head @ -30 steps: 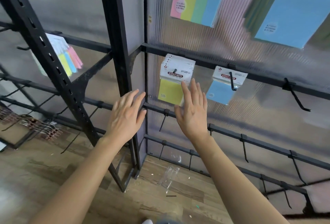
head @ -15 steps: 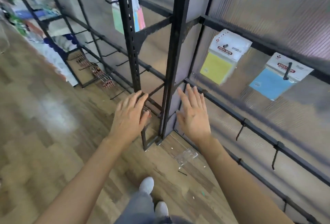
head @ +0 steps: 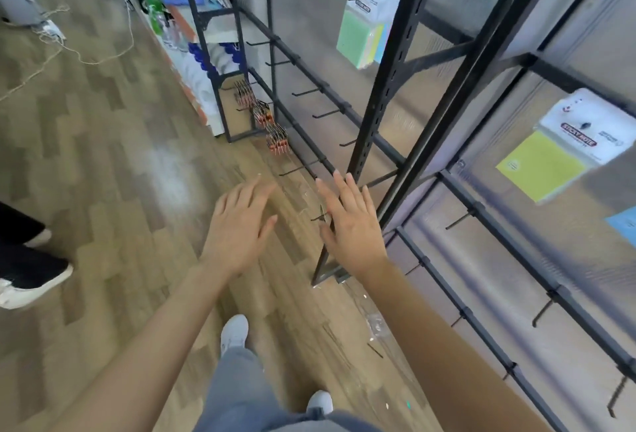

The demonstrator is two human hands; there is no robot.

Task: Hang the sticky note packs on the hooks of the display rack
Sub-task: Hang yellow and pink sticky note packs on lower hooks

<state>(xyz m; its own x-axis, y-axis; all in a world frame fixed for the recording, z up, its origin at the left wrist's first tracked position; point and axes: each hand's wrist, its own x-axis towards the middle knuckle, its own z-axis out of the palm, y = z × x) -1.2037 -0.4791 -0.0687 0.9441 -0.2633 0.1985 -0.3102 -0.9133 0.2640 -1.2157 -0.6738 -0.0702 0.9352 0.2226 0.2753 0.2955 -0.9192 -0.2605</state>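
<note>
Yellow pack hung right, pastel pack farther back (blue pack cropped); bare hooks remaining; left grip, right grip spread flat, empty.

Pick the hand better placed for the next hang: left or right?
Right, probably. The right hand is open beside the rack upright, by an empty hook. The left hand is open too, but out over the floor, farther from the rack. Both are empty.
</note>
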